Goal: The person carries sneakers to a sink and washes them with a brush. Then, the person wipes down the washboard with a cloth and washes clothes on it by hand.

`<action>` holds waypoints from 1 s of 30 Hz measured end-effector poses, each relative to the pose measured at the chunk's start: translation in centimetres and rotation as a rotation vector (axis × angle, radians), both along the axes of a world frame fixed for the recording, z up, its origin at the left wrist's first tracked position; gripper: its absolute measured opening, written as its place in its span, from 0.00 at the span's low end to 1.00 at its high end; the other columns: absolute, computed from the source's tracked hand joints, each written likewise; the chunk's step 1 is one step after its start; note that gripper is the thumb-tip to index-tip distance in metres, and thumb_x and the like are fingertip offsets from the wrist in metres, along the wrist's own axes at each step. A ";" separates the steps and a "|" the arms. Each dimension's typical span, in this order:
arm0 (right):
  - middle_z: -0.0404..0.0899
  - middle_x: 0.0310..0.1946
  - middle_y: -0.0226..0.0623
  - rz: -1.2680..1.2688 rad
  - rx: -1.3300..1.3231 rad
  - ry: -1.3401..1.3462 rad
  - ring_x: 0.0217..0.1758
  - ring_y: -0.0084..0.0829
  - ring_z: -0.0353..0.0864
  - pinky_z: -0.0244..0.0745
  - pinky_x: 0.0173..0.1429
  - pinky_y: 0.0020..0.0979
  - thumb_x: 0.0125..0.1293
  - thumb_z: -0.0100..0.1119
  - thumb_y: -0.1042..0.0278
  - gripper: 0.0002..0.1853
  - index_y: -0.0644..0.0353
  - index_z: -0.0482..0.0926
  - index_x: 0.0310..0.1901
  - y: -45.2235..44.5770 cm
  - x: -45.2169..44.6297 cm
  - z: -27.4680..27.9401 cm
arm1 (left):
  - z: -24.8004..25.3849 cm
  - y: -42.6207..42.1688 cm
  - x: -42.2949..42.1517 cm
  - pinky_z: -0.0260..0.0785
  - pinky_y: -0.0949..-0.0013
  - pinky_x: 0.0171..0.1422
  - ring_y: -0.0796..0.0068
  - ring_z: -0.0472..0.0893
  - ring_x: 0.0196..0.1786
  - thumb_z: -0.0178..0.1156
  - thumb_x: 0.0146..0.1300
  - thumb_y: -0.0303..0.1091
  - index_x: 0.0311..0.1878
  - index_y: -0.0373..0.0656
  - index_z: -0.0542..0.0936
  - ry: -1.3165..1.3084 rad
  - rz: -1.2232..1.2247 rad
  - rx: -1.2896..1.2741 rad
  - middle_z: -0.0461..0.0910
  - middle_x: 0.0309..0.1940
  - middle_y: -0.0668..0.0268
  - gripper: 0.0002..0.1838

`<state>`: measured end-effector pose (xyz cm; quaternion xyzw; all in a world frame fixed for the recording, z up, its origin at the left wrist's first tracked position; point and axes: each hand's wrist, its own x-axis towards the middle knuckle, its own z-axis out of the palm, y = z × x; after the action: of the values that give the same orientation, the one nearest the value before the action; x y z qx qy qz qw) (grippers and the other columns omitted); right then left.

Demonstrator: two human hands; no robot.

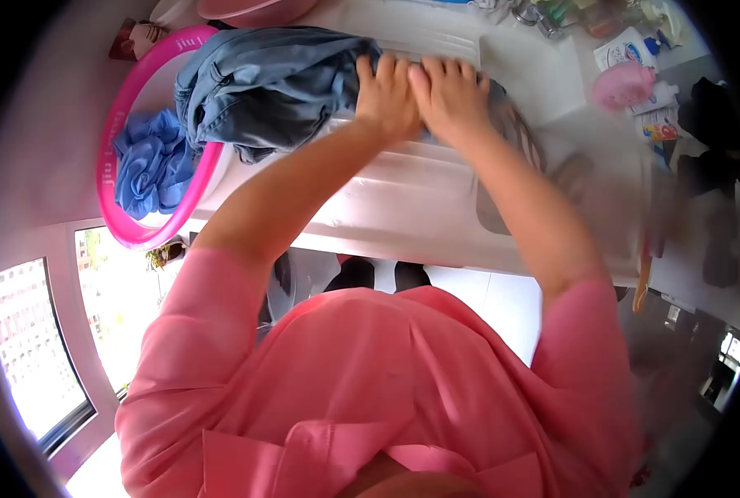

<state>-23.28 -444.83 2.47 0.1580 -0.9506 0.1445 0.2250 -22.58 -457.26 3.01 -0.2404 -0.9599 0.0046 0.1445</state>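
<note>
A wet-looking blue-grey garment [262,83], with seams like a pair of trousers, lies bunched from the pink-rimmed basin across the white washboard sink [361,191]. Side by side at its right end, my left hand [389,98] and my right hand [453,100] press down on the cloth with curled fingers, thumbs close together. Some of the fabric under the palms is hidden. A darker, blurred part of the cloth trails out to the right of my right hand.
The pink-rimmed basin [111,158] at left also holds a light blue cloth [154,162]. A pink tub [258,10] stands behind. At right are a white bottle [623,51], a pink object [624,85] and a faucet [536,17]. Windows [38,340] lie lower left.
</note>
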 end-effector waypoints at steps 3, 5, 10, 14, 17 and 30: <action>0.74 0.47 0.42 0.258 -0.027 0.031 0.54 0.43 0.68 0.54 0.60 0.54 0.66 0.46 0.47 0.22 0.61 0.74 0.41 1.3 7.9 1.2 | -0.8 -2.2 6.4 0.48 0.40 0.62 0.58 0.65 0.56 0.50 0.58 0.42 0.55 0.42 0.71 0.046 -0.304 0.216 0.70 0.50 0.59 0.23; 0.74 0.45 0.41 0.247 -0.046 -0.135 0.53 0.42 0.68 0.54 0.60 0.52 0.66 0.45 0.46 0.23 0.62 0.74 0.40 1.3 5.4 1.0 | -0.9 -2.0 4.8 0.49 0.42 0.61 0.58 0.65 0.55 0.50 0.58 0.43 0.54 0.42 0.72 0.025 -0.320 0.136 0.71 0.50 0.58 0.23; 0.74 0.53 0.41 0.076 0.052 -0.178 0.59 0.41 0.69 0.59 0.62 0.46 0.68 0.38 0.41 0.29 0.60 0.77 0.48 1.2 -4.0 0.2 | 3.5 -0.1 -2.1 0.59 0.53 0.56 0.60 0.68 0.56 0.49 0.62 0.43 0.56 0.42 0.73 -0.241 -0.145 -0.377 0.72 0.54 0.59 0.22; 0.71 0.58 0.44 0.244 0.035 -0.402 0.65 0.42 0.65 0.61 0.64 0.47 0.61 0.48 0.34 0.39 0.60 0.65 0.63 2.9 -3.4 1.8 | 3.8 -3.2 -4.3 0.56 0.43 0.63 0.58 0.63 0.65 0.58 0.56 0.56 0.63 0.45 0.68 -0.405 -0.158 -0.115 0.71 0.56 0.58 0.35; 0.70 0.58 0.46 0.244 0.263 -0.425 0.64 0.44 0.67 0.63 0.63 0.47 0.47 0.62 0.30 0.49 0.60 0.63 0.64 5.1 -0.5 3.9 | 7.8 -9.6 -2.5 0.58 0.47 0.65 0.54 0.67 0.63 0.68 0.40 0.60 0.70 0.48 0.59 0.161 -0.185 -0.330 0.69 0.59 0.57 0.53; 0.79 0.45 0.47 -0.243 -0.663 -0.695 0.47 0.37 0.78 0.69 0.55 0.33 0.48 0.64 0.48 0.36 0.72 0.75 0.51 16.5 0.6 4.1 | 11.7 -9.3 -1.6 0.67 0.61 0.52 0.61 0.77 0.52 0.56 0.53 0.28 0.51 0.45 0.73 -0.077 0.093 -0.220 0.77 0.48 0.59 0.19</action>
<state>-22.68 -428.35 6.58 -0.0915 -0.8837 0.4561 -0.0520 -24.15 -466.57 14.71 -0.2100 -0.9685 0.1075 0.0797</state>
